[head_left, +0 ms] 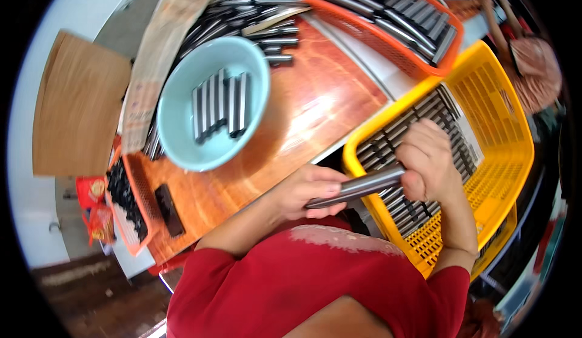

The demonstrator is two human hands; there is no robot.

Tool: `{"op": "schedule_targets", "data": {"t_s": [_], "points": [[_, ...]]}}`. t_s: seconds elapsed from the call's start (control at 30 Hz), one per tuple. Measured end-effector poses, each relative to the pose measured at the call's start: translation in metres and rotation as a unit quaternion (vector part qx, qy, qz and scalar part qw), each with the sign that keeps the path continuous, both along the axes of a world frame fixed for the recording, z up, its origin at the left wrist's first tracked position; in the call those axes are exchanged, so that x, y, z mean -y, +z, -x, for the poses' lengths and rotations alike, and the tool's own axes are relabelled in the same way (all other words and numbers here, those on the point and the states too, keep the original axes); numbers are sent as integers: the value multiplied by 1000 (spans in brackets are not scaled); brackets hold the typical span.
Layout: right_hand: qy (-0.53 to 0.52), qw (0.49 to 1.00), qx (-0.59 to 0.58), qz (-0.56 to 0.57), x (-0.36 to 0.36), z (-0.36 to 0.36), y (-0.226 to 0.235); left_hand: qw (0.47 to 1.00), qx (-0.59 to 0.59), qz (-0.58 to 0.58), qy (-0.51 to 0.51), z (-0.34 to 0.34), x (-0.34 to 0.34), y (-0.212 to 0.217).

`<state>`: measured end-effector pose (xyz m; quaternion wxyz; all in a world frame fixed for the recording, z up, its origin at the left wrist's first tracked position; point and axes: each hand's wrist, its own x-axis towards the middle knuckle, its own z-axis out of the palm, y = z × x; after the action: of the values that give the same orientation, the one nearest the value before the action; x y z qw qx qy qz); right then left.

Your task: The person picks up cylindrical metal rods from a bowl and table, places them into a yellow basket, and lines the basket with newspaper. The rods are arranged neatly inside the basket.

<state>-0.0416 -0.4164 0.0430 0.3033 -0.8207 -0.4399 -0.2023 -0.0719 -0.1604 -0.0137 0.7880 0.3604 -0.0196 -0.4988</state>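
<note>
Both hands are closed on one dark metal rod [357, 188], held nearly level and low of centre in the view, just above the near rim of the yellow basket [503, 156]. The left hand [306, 189] grips the rod's end at about 9 o'clock from its middle, fingers wrapped over it; the right hand [429, 159] clasps the other end at about 3 o'clock, fist-like, resting over the basket's contents. The yellow basket holds a layer of similar rods [418, 126] laid side by side and sits at the counter [315, 102] edge. At 10 o'clock from the hands stands a pale blue bowl [182, 126] on the counter, with a few short rods [221, 103] inside. At 12 o'clock an orange basket [370, 32] holds more rods, touching the yellow basket's far corner. A loose heap of rods [242, 11] lies beyond the bowl. At 8 o'clock, near the counter edge, a small black block [168, 209] lies beside an orange tray [130, 208].
</note>
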Motion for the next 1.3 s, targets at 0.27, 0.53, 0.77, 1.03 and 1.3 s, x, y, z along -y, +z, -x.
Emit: {"op": "schedule_targets", "data": {"t_s": [0.27,0.53,0.77,1.03,1.3], "points": [[-71,986,-132,-67,-28,25,-8,987,149,-60,-18,4,-23,16],[-153,948,-275,-49,-35,41,4,865,468,-174,51,8,-20,28],[-66,850,-506,-128,-18,28,27,726,621,-268,122,-3,-11,53],[-347,823,-259,-367,226,-29,-31,609,507,-586,168,-67,-132,16],[-636,439,-274,-572,368,-12,-237,618,351,-704,15,-78,-138,-8]]}}
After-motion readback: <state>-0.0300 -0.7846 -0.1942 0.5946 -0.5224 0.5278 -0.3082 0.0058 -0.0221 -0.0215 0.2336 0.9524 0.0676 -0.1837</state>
